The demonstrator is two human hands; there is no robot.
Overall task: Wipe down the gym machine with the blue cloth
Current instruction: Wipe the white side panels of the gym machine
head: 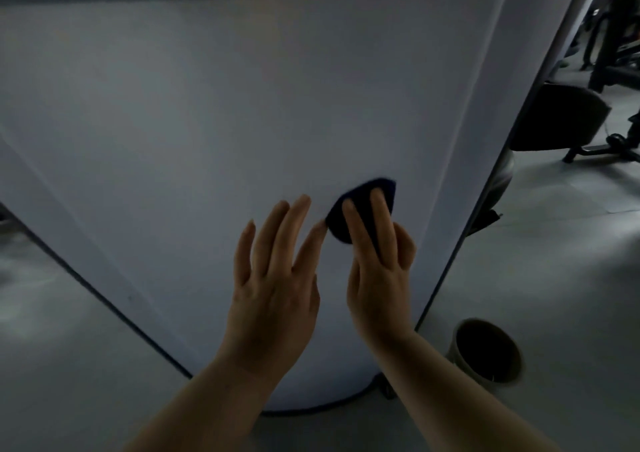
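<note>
The right hand [377, 271] presses the blue cloth [360, 209] flat on the white side of the gym machine [207, 122], fingers straight, thumb curled round it. The left hand [273, 278] rests beside it, fingers apart.

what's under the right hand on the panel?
The blue cloth, bunched, pressed against the white machine panel by the right hand. Two fingers lie straight across it; its upper edge sticks out beyond them. The rest is covered by the hand. The left hand is beside it, fingers spread.
</note>
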